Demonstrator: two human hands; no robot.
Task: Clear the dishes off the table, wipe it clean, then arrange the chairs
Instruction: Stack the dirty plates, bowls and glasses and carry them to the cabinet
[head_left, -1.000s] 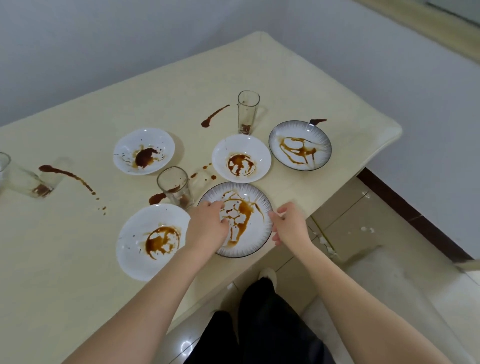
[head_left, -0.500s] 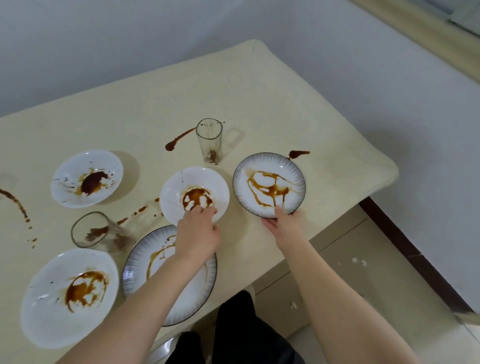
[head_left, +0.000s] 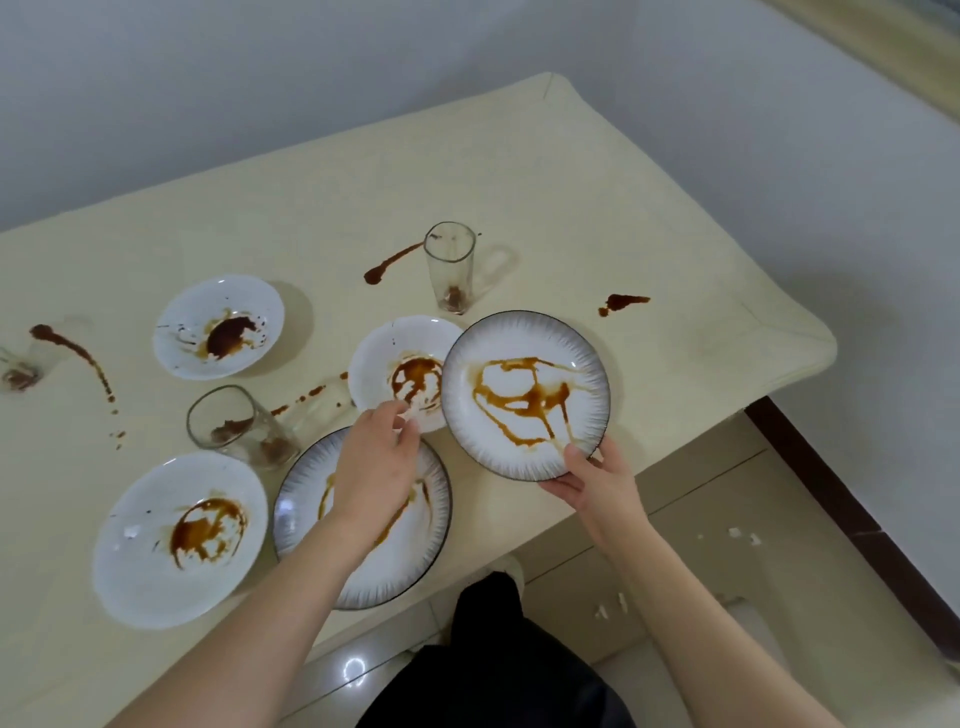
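At the far left edge of the cream counter (head_left: 519, 197) a glass (head_left: 15, 371) was only partly in frame, with a brown streak (head_left: 78, 358) curving away beside it. Next came a white bowl (head_left: 218, 325) holding a dark sauce pool, and nearer the front edge a large white plate (head_left: 179, 538) carrying a ringed brown smear. Between the two stood a short glass (head_left: 234, 426) with residue at its base, just beside a dark-rimmed plate (head_left: 363, 519) lying flat at the front edge. The left hand (head_left: 376, 465) reached across that plate; its fingers (head_left: 402, 415) pinched the near rim of a small white bowl (head_left: 400, 371), which sat on the counter with sauce at its centre. Behind this bowl stood a tall glass (head_left: 449, 267), upright, with dregs at the bottom and a sauce streak (head_left: 392, 262) to its left. A second dark-rimmed plate (head_left: 524, 395) was held tilted, overlapping the small bowl's right edge; whether the two touched could not be determined. The right hand (head_left: 597, 480) gripped its near rim, thumb on the upper face and fingers (head_left: 558, 486) curled beneath. A further brown spot (head_left: 621, 302) marked the counter towards the right corner
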